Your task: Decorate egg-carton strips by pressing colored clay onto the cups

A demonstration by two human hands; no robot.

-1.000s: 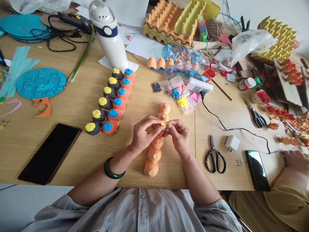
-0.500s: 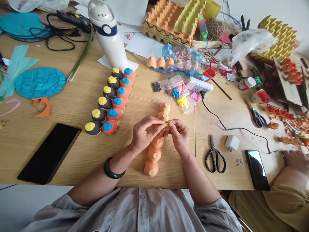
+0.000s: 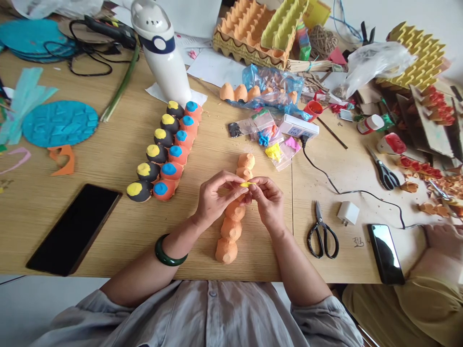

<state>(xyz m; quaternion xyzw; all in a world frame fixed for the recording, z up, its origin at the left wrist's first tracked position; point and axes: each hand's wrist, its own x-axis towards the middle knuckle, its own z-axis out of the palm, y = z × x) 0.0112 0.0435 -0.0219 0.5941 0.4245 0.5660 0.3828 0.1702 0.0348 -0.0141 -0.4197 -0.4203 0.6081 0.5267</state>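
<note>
Left hand (image 3: 214, 200) and right hand (image 3: 269, 202) meet fingertip to fingertip at the middle of the bench (image 3: 108, 159), both pinching one small yellow piece (image 3: 248, 184) between thumb and forefinger. The yellow piece is held just above an orange egg-carton strip (image 3: 231, 229), which lies on the wood under the hands and runs from near the bench edge away from the person; the knuckles hide its middle cups. A green bangle (image 3: 166, 253) circles the left wrist. To the left, well apart, lies a double row of painted cups (image 3: 164, 152), black with yellow tops and orange with blue tops, and beyond it a white bottle (image 3: 161, 53). A black phone (image 3: 74, 229) rests face up at the near left edge. Just beyond the hands lie small clay bags (image 3: 278, 152) and a power strip (image 3: 298, 127), its cable trailing right. Black scissors (image 3: 321, 233), a white plug (image 3: 347, 213) and a second phone (image 3: 385, 253) sit to the right, near another person's hand (image 3: 443, 238).
</note>
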